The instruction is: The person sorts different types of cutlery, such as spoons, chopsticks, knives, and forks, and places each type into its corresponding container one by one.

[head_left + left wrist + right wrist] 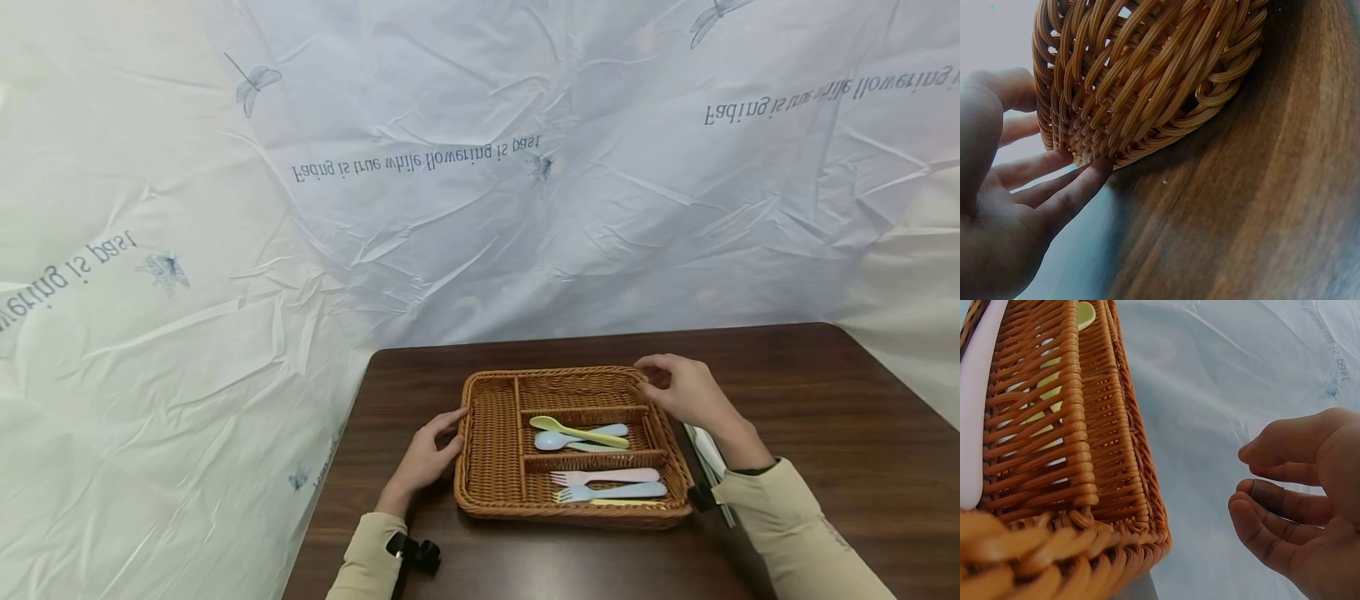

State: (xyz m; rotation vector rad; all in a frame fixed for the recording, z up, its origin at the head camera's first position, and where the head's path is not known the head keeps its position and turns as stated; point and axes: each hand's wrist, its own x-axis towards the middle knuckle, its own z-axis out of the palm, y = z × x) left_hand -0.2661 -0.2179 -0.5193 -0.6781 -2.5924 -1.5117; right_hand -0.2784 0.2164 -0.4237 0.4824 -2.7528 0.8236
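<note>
A brown woven cutlery basket (491, 450) with dividers sits on the table. Its middle compartment holds a yellow spoon (588, 434) over a blue spoon (550, 441) and a pale green handle. In the front compartment lie a pink fork (621, 476), a blue fork (622, 492) and a yellow piece beneath. My left hand (423, 458) touches the basket's left wall, its fingers stretched along the weave in the left wrist view. At the back right corner is my right hand (693, 396), fingers loosely bent; the right wrist view shows it apart from the basket, holding nothing.
White and green slender utensils (707, 450) lie on the table right of the basket, partly under my right forearm. The dark wooden table (825, 433) extends to the right. A white printed sheet (465, 250) hangs behind and to the left.
</note>
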